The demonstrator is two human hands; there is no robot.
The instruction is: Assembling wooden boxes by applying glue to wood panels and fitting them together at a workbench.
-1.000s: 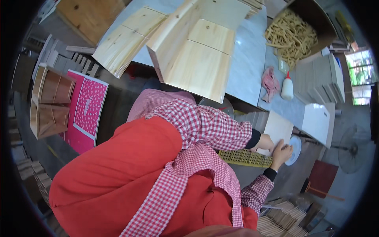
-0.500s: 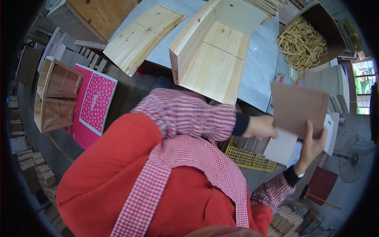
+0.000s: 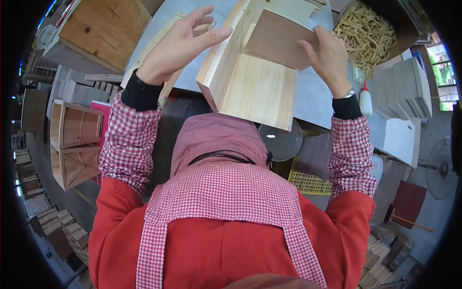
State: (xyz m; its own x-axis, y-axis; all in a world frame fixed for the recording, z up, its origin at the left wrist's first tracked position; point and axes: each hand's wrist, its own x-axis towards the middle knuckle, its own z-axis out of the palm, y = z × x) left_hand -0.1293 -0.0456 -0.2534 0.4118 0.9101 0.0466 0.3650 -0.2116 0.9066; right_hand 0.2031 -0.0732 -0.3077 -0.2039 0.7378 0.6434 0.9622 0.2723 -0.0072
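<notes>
My right hand (image 3: pixel 331 59) grips a thin brown panel (image 3: pixel 279 38) by its right edge, thumb and fingers on opposite sides. The panel is tilted over a pale wooden assembly, its lower edge near the groove across the base board (image 3: pixel 257 91); whether it sits in the groove I cannot tell. An upright side board (image 3: pixel 219 60) rises along the assembly's left. My left hand (image 3: pixel 180 43) is raised beside that board, fingers stretched and apart, holding nothing. Behind the panel, a pale end board (image 3: pixel 288 8) is partly hidden.
Beneath the assembly is a pale-topped table (image 3: pixel 313 103). At right are a glue bottle (image 3: pixel 365 102), stacked grey panels (image 3: pixel 403 89) and a box of tan strips (image 3: pixel 365 36). A wooden box (image 3: pixel 103 29) is at far left. A yellow crate (image 3: pixel 310 183) is below the table.
The brown panel has gone from the right side to over the wooden assembly in my right hand. My left hand has swung from the right to the upper left.
</notes>
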